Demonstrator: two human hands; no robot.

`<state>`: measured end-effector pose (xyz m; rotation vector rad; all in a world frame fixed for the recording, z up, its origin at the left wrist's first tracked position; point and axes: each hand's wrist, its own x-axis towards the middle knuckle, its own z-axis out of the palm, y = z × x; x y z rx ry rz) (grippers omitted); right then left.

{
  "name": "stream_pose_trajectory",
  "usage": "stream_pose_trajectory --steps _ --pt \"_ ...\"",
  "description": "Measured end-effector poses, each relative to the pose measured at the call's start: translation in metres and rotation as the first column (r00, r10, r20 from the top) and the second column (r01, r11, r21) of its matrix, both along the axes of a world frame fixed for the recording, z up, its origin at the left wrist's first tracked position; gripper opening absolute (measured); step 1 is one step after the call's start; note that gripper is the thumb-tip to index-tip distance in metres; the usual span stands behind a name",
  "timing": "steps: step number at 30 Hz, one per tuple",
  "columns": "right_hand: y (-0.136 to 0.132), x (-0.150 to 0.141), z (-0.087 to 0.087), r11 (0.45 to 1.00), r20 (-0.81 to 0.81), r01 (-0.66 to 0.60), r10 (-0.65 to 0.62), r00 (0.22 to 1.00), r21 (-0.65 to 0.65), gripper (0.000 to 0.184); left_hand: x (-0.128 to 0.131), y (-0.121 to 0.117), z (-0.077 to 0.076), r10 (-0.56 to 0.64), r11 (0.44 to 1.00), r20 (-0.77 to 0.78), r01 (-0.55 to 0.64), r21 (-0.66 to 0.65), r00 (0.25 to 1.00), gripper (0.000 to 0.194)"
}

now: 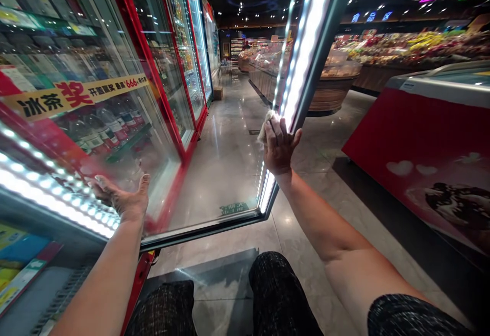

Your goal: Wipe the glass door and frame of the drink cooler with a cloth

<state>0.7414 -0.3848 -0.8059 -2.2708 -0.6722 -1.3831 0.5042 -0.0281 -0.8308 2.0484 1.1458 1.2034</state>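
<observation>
An open glass fridge door (214, 172) swings out in front of me, its lit edge strip (302, 55) running up on the right. My right hand (278, 146) presses a pale cloth (267, 124) against that lit edge, fingers closed over the cloth. My left hand (121, 196) lies against the door's hinge side near the lower LED strip (53, 198), palm on the glass, fingers spread and holding nothing.
Red-framed drink coolers (168, 60) line the left wall with a yellow banner (76, 96). A red chest freezer (421, 142) stands at right. A tiled aisle (233, 121) runs ahead toward produce displays (401, 47). My knees (275, 290) are below.
</observation>
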Motion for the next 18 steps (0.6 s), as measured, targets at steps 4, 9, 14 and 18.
stream_pose_trajectory --steps 4,9,14,18 --pt "0.004 -0.01 -0.025 0.999 0.017 -0.043 0.043 0.999 -0.032 0.042 0.0 -0.001 -0.008 0.004 1.0 -0.014 -0.004 -0.001 1.0 0.12" --pt "0.009 -0.004 -0.006 0.998 0.007 -0.061 0.061 0.998 -0.018 0.046 0.0 -0.002 -0.022 -0.01 0.998 0.016 0.009 0.056 1.0 0.13" --pt "0.012 -0.001 -0.015 0.991 0.001 -0.137 0.137 0.991 0.001 0.045 -0.001 -0.008 -0.024 -0.019 0.999 0.026 0.018 0.043 0.999 0.127" --pt "0.009 0.0 -0.032 0.978 0.01 -0.208 0.208 0.978 -0.002 0.045 -0.001 -0.014 -0.02 -0.008 1.0 0.037 0.007 0.018 0.999 0.123"
